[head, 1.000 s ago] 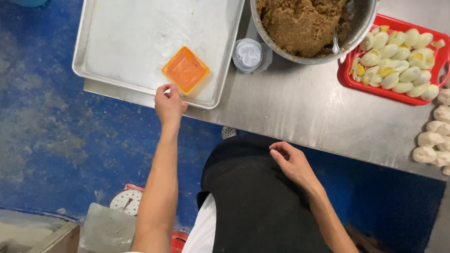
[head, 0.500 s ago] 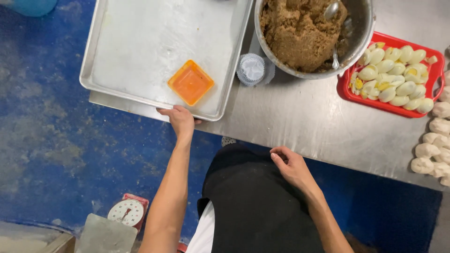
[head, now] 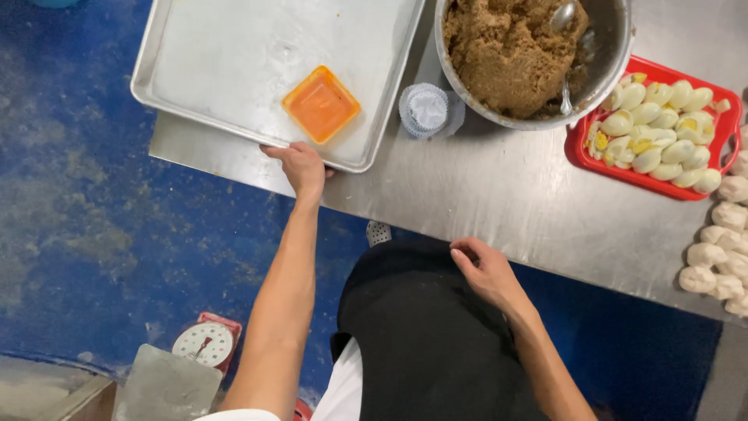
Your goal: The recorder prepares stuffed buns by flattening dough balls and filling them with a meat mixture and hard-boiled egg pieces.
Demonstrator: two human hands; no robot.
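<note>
Left hand (head: 300,165) gripping the near rim of the metal baking tray (head: 234,62), fingers curled over the edge. Right hand (head: 487,271) resting loosely open against the black apron (head: 428,335) at the waist, holding nothing.

Tray lying on the steel table (head: 499,195), its left portion overhanging the table's end above the blue floor (head: 70,195); long axis running left to right, tilted slightly, near edge slanting down toward the right. Dull, scratched sheet metal with a raised rolled rim and rounded corners. Sitting inside near the hand: a small square orange plastic container (head: 320,104), turned diamond-wise, translucent and glossy.

Standing just beside the tray's right corner: a stack of white fluted paper cups (head: 425,110). Resting past it: a round steel bowl (head: 608,47) of coarse brown crumbly mixture (head: 506,51) with a spoon (head: 565,15). Lying further right: a red rectangular plastic tray (head: 728,117) of halved boiled eggs (head: 662,132), then pale dough balls (head: 721,234). Showing on the floor: a red dial scale (head: 206,343).
</note>
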